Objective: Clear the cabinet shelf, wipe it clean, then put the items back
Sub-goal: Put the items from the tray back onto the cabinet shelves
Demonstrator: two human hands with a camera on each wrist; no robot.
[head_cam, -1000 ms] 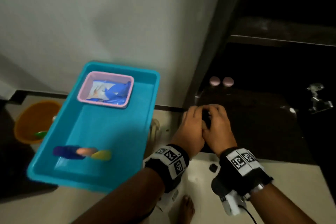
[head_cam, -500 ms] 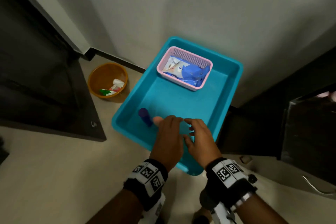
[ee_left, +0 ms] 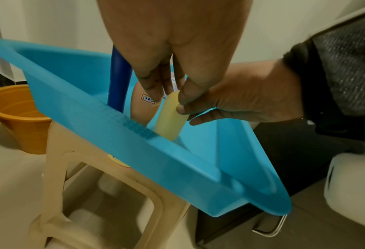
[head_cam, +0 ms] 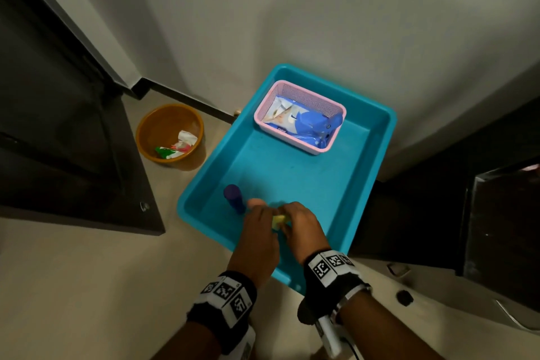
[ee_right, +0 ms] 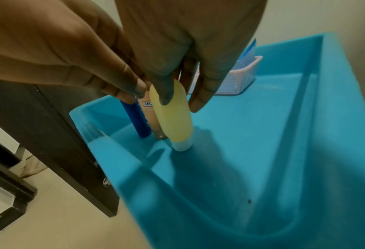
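A teal tray [head_cam: 380,155] holds a pink basket [head_cam: 339,114] with a blue pack [head_cam: 306,123] in it at the far end. Three tubes stand cap-down in the tray's near-left corner: blue [ee_right: 138,123], peach [ee_right: 153,121] and yellow [ee_right: 175,118]. My right hand [ee_right: 177,94] pinches the top of the yellow tube [ee_left: 170,118] between thumb and fingers. My left hand [ee_left: 162,87] is beside it, its fingers curled down on the top of the peach tube [ee_left: 143,111]. The blue tube [head_cam: 233,199] stands free just to their left.
The tray rests on a beige plastic stool [ee_left: 92,168]. An orange bowl [head_cam: 169,134] with wrappers sits on the floor to the left, by a dark open cabinet door [head_cam: 73,140]. The dark cabinet [head_cam: 482,199] is at the right, with a wall behind.
Both hands have moved from the dark cabinet shelf to the tray's near-left corner and closed on the tube tops. The head view swung left towards the tray.
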